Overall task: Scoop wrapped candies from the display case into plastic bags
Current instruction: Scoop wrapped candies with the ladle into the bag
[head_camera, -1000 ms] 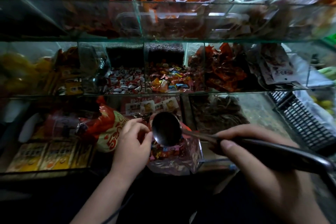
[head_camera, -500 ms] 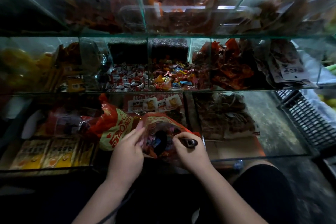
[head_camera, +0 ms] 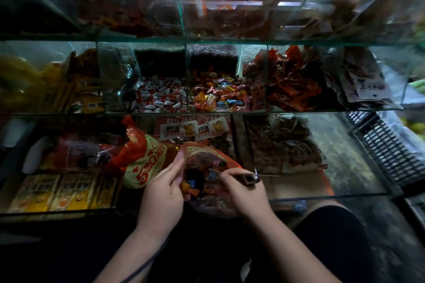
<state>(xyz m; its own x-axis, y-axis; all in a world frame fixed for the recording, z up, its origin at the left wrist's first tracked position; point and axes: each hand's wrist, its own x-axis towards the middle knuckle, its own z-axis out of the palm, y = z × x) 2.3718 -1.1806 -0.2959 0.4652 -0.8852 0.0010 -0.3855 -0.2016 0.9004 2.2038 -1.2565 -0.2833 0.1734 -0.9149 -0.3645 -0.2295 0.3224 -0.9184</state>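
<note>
The right hand point(head_camera: 241, 192) wraps its grip round the ladle point(head_camera: 249, 178), bowl inside the bag point(head_camera: 208, 153) — the left hand point(head_camera: 161, 193) pinches the bag's rim; candies point(head_camera: 218, 94) lie beyond the bag.

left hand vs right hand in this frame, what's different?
1. The left hand pinches the rim of the plastic bag. The right hand grips the scoop by its handle.
2. The left hand carries no tool. The right hand has the scoop's bowl end down inside the bag.
Shared: both are at the bag's mouth, in front of the lowest shelf of the display case.
</note>
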